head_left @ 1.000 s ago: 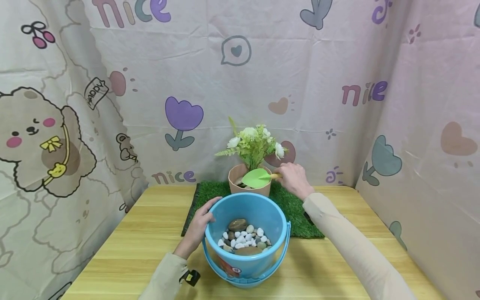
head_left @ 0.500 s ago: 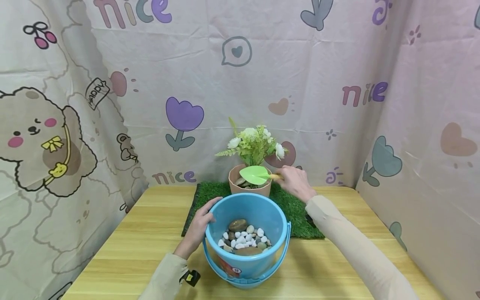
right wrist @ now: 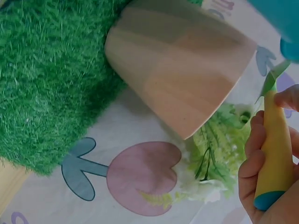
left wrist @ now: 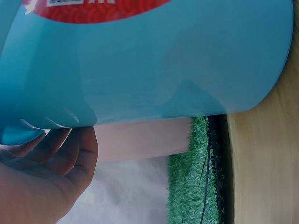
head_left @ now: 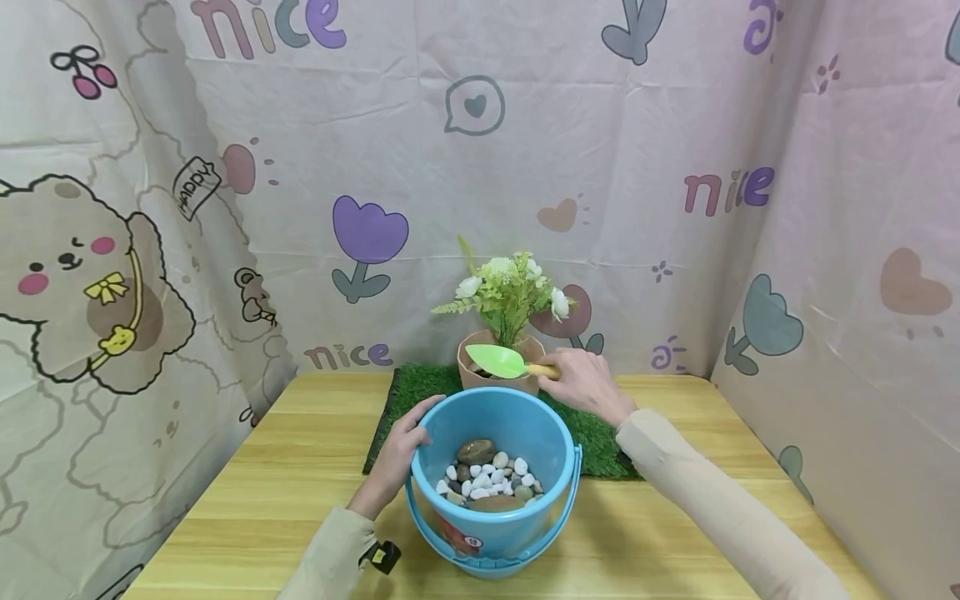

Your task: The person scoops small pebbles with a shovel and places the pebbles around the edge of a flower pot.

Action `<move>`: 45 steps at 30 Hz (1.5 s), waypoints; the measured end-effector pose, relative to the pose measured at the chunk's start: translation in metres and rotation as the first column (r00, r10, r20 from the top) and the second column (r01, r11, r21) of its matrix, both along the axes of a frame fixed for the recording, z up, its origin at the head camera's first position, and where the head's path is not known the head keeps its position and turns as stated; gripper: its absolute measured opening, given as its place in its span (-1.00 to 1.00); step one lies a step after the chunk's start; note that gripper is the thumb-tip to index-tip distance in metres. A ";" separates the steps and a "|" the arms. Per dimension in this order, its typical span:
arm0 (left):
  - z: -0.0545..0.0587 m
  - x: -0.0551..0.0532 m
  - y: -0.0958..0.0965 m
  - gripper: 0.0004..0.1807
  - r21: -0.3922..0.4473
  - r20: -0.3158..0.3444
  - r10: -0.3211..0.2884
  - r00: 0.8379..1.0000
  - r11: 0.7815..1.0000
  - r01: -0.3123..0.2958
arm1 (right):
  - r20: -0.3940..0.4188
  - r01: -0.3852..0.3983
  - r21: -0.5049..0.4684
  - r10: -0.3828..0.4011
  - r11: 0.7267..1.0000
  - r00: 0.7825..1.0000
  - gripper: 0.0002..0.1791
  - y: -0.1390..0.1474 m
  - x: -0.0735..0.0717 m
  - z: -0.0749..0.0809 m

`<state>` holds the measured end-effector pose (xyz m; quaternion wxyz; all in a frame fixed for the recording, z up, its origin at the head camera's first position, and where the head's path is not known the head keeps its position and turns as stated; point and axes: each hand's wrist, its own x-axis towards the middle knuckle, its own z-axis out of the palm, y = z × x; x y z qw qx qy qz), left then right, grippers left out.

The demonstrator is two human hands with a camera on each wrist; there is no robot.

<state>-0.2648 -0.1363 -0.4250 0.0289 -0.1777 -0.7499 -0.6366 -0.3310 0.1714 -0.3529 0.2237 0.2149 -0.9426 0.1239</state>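
My left hand (head_left: 397, 462) grips the left rim of a blue bucket (head_left: 525, 531), with the thumb over the edge and the fingers (left wrist: 83, 161) against the outside. White pebbles (head_left: 487, 479) and some larger brown stones lie inside it. My right hand (head_left: 588, 383) holds a small trowel (head_left: 497, 361) by its yellow handle (right wrist: 273, 147). Its green blade is in front of a pinkish flowerpot (right wrist: 182, 70), just above the bucket's far rim; I see nothing on the blade. White flowers with green leaves (head_left: 510, 296) rise from the pot, whose inside is mostly hidden by the blade.
The pot stands on a green artificial grass mat (head_left: 427, 382) at the back of the wooden table (head_left: 285, 467). A printed cloth (head_left: 420, 150) hangs behind and along both sides. The bucket's blue handle (head_left: 573, 492) hangs down at its front.
The trowel rose slightly over the pot, then came left and nearer the bucket, its blade turning flatter. My left hand and the bucket have stayed in place.
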 end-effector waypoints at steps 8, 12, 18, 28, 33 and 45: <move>0.000 0.000 0.000 -0.32 -0.005 0.002 0.003 1.000 1.000 -0.003 | -0.021 -0.032 -0.027 0.032 0.999 0.999 -0.78 0.001 0.011 -0.003; 0.000 0.000 0.000 -0.32 -0.008 0.005 0.002 1.000 1.000 -0.002 | -0.066 -0.069 -0.053 0.066 0.996 0.996 -0.77 0.005 0.015 -0.006; 0.000 0.000 0.000 -0.33 -0.009 -0.016 -0.010 1.000 1.000 0.010 | -0.119 -0.164 -0.111 0.151 0.980 0.981 -0.75 0.010 0.022 -0.011; 0.000 0.000 0.000 -0.33 -0.017 -0.011 -0.005 1.000 1.000 0.004 | -0.187 -0.235 -0.085 0.216 0.968 0.958 -0.75 0.012 0.031 -0.022; 0.000 0.000 -0.001 -0.32 -0.021 -0.012 -0.003 1.000 1.000 0.003 | -0.170 -0.287 -0.055 0.274 0.956 0.947 -0.74 0.014 0.036 -0.021; 0.000 0.000 -0.001 -0.34 -0.020 -0.017 -0.004 1.000 1.000 0.004 | -0.239 -0.391 0.229 0.440 0.892 0.866 -0.81 0.008 0.051 -0.007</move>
